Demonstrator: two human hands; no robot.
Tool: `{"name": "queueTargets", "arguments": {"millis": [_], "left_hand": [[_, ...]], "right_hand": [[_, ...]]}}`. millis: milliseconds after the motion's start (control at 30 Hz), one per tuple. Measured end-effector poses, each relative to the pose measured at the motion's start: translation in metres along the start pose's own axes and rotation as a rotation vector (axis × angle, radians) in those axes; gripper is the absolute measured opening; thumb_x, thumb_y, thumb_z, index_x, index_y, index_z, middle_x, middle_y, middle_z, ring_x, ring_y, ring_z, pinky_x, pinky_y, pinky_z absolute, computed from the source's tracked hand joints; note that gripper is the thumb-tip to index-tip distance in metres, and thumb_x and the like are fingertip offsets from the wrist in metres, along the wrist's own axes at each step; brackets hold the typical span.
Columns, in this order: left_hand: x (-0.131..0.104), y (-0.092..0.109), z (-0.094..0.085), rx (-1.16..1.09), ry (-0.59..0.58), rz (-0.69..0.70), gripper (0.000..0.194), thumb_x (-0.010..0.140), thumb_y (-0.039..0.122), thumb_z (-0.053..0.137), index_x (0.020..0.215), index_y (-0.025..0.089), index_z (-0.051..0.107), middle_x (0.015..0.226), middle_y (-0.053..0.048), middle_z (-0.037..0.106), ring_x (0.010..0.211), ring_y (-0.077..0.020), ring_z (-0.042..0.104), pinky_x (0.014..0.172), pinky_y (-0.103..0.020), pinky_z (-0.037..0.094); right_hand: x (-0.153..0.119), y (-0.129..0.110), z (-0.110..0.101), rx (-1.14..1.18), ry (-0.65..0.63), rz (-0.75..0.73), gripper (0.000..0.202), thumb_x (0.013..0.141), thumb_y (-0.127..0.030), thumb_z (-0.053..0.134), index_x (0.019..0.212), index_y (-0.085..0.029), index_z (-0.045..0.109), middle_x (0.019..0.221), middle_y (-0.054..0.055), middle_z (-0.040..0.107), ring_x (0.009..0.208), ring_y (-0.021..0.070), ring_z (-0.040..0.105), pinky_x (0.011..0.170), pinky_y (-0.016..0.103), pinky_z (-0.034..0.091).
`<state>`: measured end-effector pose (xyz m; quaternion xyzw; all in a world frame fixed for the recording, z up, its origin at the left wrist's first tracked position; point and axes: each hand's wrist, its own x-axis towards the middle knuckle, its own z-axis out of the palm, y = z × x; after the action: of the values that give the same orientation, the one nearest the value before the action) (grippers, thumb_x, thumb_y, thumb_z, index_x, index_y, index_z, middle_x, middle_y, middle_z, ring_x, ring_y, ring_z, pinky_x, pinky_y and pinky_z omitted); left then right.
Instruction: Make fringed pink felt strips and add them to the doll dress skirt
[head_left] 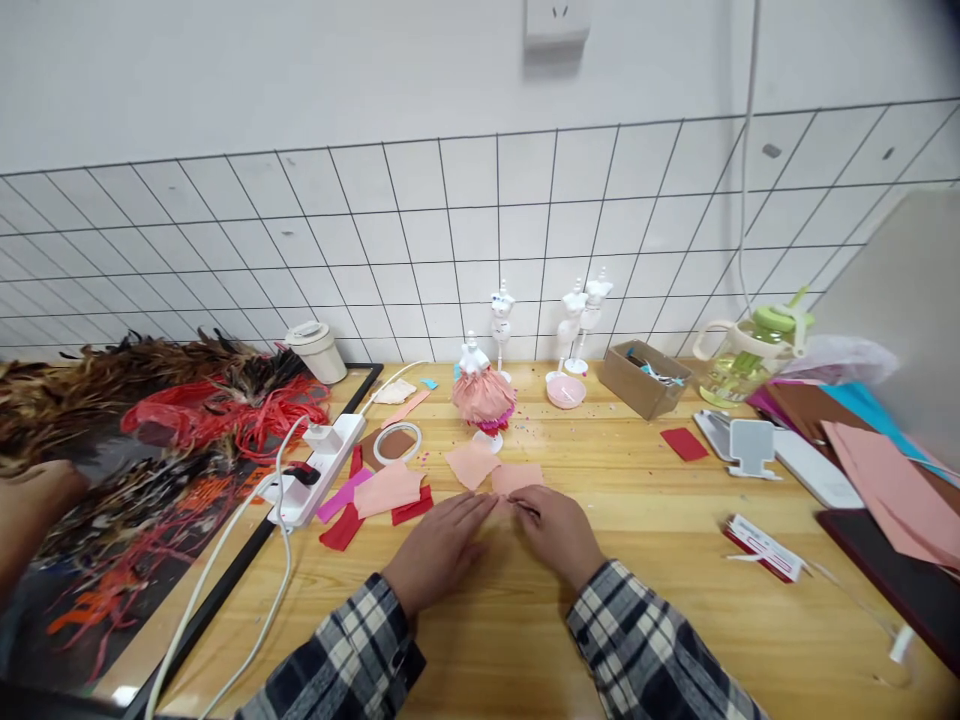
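My left hand (442,550) lies on the wooden table with its fingers stretched out, the tips at the edge of a small peach crepe paper piece (502,506). From the other side, my right hand (559,535) pinches that piece between thumb and fingers, partly hiding it. Two more peach crepe paper pieces (472,465) (519,478) lie just beyond my fingertips. Behind them stands a small white dress form (474,357) wearing a ruffled peach paper skirt (484,396) with magenta and red layers underneath.
Left are crepe paper scraps (386,490), a tape roll (397,443), a power strip (319,480) with cables, feathers (127,390) and another person's hand (41,500). Bare dress forms (502,318), a pink bowl (565,391) and a cardboard box (643,380) stand behind. A jug (739,360) stands right.
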<state>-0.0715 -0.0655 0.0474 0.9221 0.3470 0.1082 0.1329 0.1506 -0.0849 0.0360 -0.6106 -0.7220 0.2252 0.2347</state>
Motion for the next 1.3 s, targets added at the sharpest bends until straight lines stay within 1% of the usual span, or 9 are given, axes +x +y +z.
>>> {"name": "queueTargets", "arguments": {"millis": [133,333,533,667,733,867,967,1067,1300], "left_hand": [[-0.003,-0.012,0.006,0.055,-0.030,-0.083,0.048,0.092,0.028,0.042,0.140,0.023,0.041,0.137,-0.009,0.054,0.124,-0.0254,0.050,0.106,-0.049,0.037],[-0.012,-0.017,-0.003,0.185,0.120,-0.116,0.033,0.093,0.028,0.039,0.112,0.022,0.065,0.105,-0.009,0.070,0.095,-0.0226,0.062,0.087,-0.040,0.049],[0.021,-0.021,-0.011,0.255,0.120,-0.127,0.046,0.091,0.033,0.043,0.135,0.021,0.049,0.135,-0.010,0.056,0.125,-0.0268,0.049,0.106,-0.047,0.034],[0.028,-0.023,-0.022,0.400,0.101,-0.271,0.035,0.092,0.037,0.040,0.094,0.020,0.071,0.090,-0.011,0.072,0.101,-0.0310,0.061,0.106,-0.063,0.020],[0.027,-0.023,-0.032,0.447,0.109,-0.314,0.039,0.091,0.038,0.041,0.077,0.018,0.071,0.079,-0.012,0.070,0.090,-0.0309,0.062,0.102,-0.063,0.024],[0.043,-0.025,-0.044,0.272,0.183,-0.382,0.037,0.091,0.040,0.041,0.089,0.017,0.069,0.091,-0.013,0.069,0.090,-0.0286,0.061,0.087,-0.048,0.043],[0.075,-0.030,-0.035,-0.059,0.251,-0.491,0.039,0.082,0.044,0.055,0.106,0.014,0.064,0.102,-0.012,0.068,0.093,-0.0237,0.063,0.082,-0.035,0.047],[0.109,-0.037,-0.018,-0.148,0.347,-0.615,0.055,0.071,0.044,0.067,0.112,0.008,0.059,0.108,-0.017,0.066,0.097,-0.0269,0.063,0.079,-0.034,0.047],[0.139,-0.049,0.008,-0.215,0.475,-0.725,0.030,0.074,0.040,0.062,0.075,0.011,0.069,0.081,-0.017,0.073,0.079,-0.0287,0.067,0.061,-0.029,0.043]], "right_hand": [[0.004,0.016,-0.007,-0.058,-0.002,0.107,0.028,0.087,-0.020,0.048,0.109,-0.020,0.065,0.114,0.006,0.065,0.105,0.0159,0.058,0.089,0.025,0.040],[0.002,0.012,0.001,-0.058,-0.047,0.012,0.024,0.088,-0.021,0.048,0.103,-0.025,0.066,0.107,0.002,0.063,0.096,0.0142,0.060,0.081,0.023,0.042],[0.002,0.012,0.002,-0.138,-0.040,0.081,0.022,0.088,-0.026,0.049,0.102,-0.026,0.066,0.103,0.003,0.061,0.092,0.0149,0.060,0.076,0.024,0.041],[0.002,0.014,-0.002,-0.191,-0.029,0.133,0.023,0.087,-0.029,0.050,0.105,-0.027,0.064,0.102,0.003,0.061,0.088,0.0156,0.061,0.070,0.026,0.039],[0.002,0.012,-0.004,-0.206,-0.024,0.140,0.022,0.086,-0.031,0.051,0.104,-0.026,0.063,0.102,0.003,0.061,0.087,0.0162,0.062,0.069,0.026,0.039],[0.003,0.006,-0.004,-0.213,-0.017,0.174,0.025,0.088,-0.040,0.049,0.100,-0.023,0.063,0.099,0.005,0.063,0.087,0.0178,0.062,0.067,0.027,0.038],[0.003,0.005,-0.005,-0.202,-0.023,0.182,0.030,0.090,-0.045,0.046,0.099,-0.023,0.063,0.097,0.006,0.065,0.086,0.0187,0.062,0.067,0.028,0.038],[0.003,0.007,-0.006,-0.182,-0.032,0.157,0.026,0.088,-0.040,0.050,0.104,-0.023,0.061,0.101,0.005,0.065,0.090,0.0189,0.061,0.070,0.028,0.038],[0.002,0.011,-0.004,-0.190,-0.033,0.139,0.024,0.086,-0.032,0.050,0.107,-0.024,0.058,0.102,0.005,0.064,0.090,0.0198,0.061,0.070,0.028,0.039]]}}
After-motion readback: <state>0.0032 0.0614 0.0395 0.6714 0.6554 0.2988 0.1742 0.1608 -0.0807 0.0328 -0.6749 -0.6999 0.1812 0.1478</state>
